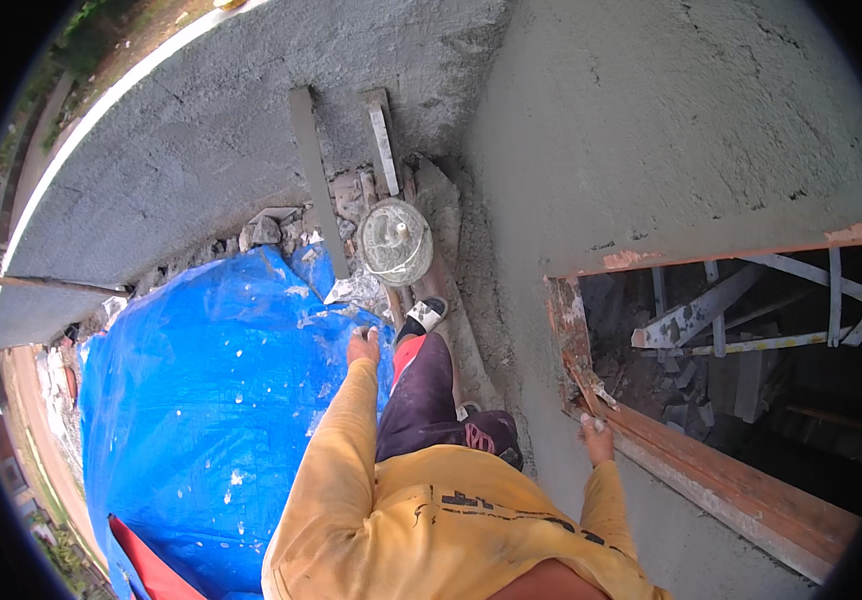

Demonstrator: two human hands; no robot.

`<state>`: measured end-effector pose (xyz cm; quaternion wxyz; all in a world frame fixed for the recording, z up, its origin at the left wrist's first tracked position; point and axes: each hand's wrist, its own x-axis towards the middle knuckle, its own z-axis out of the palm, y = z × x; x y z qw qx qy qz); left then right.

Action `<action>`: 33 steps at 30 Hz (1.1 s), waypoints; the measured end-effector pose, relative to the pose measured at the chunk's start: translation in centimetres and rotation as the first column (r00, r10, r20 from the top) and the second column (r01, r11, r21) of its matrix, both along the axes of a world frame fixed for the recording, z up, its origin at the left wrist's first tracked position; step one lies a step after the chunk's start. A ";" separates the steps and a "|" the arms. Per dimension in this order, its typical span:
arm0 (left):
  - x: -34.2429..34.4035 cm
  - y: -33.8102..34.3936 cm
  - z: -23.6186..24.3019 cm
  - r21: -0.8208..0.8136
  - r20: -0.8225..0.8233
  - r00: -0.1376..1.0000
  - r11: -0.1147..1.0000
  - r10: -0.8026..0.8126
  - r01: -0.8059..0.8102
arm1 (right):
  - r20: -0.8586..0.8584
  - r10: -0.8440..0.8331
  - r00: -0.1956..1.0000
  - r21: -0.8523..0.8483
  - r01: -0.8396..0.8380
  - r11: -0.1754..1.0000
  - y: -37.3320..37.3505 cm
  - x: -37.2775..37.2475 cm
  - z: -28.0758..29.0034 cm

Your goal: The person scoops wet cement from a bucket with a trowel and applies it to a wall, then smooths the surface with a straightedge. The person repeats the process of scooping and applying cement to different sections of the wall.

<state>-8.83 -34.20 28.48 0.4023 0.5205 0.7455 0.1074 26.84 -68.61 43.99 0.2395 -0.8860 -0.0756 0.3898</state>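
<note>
My left hand (363, 345) hangs low over the edge of a blue tarp (221, 370), beside my forward foot. Its fingers look loosely spread, with nothing visible in them. My right hand (597, 436) grips the lower corner of a reddish-brown wooden window frame (721, 480). Just above that hand, a small whitish piece (603, 392) sits at the frame's corner; its kind is unclear. Ahead of my feet stands a round bucket (396, 243), crusted with grey mortar, a thin wire handle across it.
Two mortar-smeared boards (318, 175) lean on the rough grey wall (221, 120) ahead. Rubble (263, 230) lines its base. Through the window opening, pale timbers (711, 305) cross a dark room. A stick (56, 286) juts out at the left, above lower ground.
</note>
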 end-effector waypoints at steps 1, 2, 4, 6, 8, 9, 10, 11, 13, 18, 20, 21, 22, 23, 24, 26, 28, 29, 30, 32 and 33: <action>1.8 3.6 -1.2 0.063 0.021 1.000 0.998 0.013 -0.014 | 0.033 0.047 0.998 0.010 -0.048 0.999 4.5 -0.5 1.1; 4.1 7.2 -1.5 0.081 0.021 1.000 0.997 -0.004 0.002 | 0.068 0.091 0.994 0.008 -0.091 0.996 7.8 -0.7 1.0; 7.7 14.9 -3.5 0.139 0.011 0.999 0.990 -0.030 0.028 | -0.014 0.096 0.995 0.076 -0.094 0.993 11.8 0.1 -3.1; 10.6 22.7 -7.5 0.195 -0.027 0.998 0.979 -0.057 0.061 | -0.061 0.106 0.992 0.135 -0.097 0.986 15.0 0.5 -8.0; 13.7 29.4 -10.7 0.233 -0.081 0.993 0.967 -0.083 0.100 | -0.065 0.089 0.994 0.179 -0.076 0.981 16.7 0.0 -12.3; 15.3 31.9 -11.8 0.250 -0.106 0.991 0.962 -0.084 0.109 | -0.080 0.092 0.993 0.154 -0.079 0.985 17.0 -0.3 -14.6; 16.4 34.6 -12.9 0.278 -0.127 0.987 0.952 -0.096 0.128 | -0.092 0.092 0.992 0.133 -0.079 0.988 17.2 -0.6 -17.0; 17.0 37.0 -14.2 0.302 -0.145 0.983 0.941 -0.112 0.151 | -0.102 0.087 0.991 0.109 -0.075 0.991 17.0 -0.8 -19.5; 17.9 41.2 -17.8 0.409 -0.219 0.976 0.909 0.012 0.081 | -0.138 -0.003 0.990 0.108 0.018 0.994 15.4 -1.4 -25.1; 22.5 48.2 -25.9 0.501 -0.140 0.986 0.865 0.094 -0.012 | -0.021 -0.094 0.995 0.082 0.095 0.992 8.5 -1.8 -40.5; 21.8 51.1 -30.8 0.520 -0.116 0.991 0.854 0.064 0.006 | -0.044 -0.102 0.994 0.024 0.103 0.994 10.9 -1.5 -42.3; 21.3 53.3 -32.7 0.488 -0.108 0.994 0.872 0.015 0.039 | -0.039 -0.114 0.993 0.036 0.116 0.993 10.9 -1.5 -44.1; 21.8 54.3 -34.4 0.442 -0.042 0.996 0.892 -0.082 0.092 | -0.030 -0.128 0.991 0.043 0.129 0.991 10.5 -1.6 -45.9; 18.5 58.6 -35.4 0.505 -0.044 0.998 0.863 0.045 -0.017 | -0.048 -0.093 0.995 0.080 0.096 0.992 11.6 -1.0 -47.7; 20.2 58.0 -37.4 0.279 0.203 0.979 0.960 -0.018 -0.040 | -0.036 -0.118 0.992 0.060 0.120 0.991 11.4 -1.5 -48.0; 20.7 58.7 -37.7 0.416 -0.027 0.998 0.909 0.049 -0.033 | -0.001 -0.133 0.991 0.074 0.132 0.988 12.2 -1.9 -49.1; 19.8 58.4 -37.3 0.484 -0.132 0.990 0.875 0.057 0.014 | 0.028 -0.108 0.994 0.068 0.106 0.992 12.3 -2.5 -49.4; 19.1 58.5 -36.9 0.539 -0.193 0.981 0.839 0.036 0.076 | 0.019 -0.109 0.994 0.083 0.107 0.991 12.3 -3.0 -49.5; 19.1 58.8 -36.3 0.592 -0.246 0.969 0.795 0.019 0.135 | 0.019 -0.112 0.994 0.102 0.109 0.989 12.2 -3.4 -49.3; 21.6 57.4 -33.5 0.652 -0.107 0.984 0.737 -0.140 0.176 | 0.007 -0.126 0.992 0.136 0.124 0.983 12.1 -3.6 -48.7; 23.2 55.7 -30.5 0.686 -0.045 0.972 0.700 -0.229 0.196 | -0.008 -0.141 0.990 0.170 0.140 0.975 12.8 -3.5 -47.8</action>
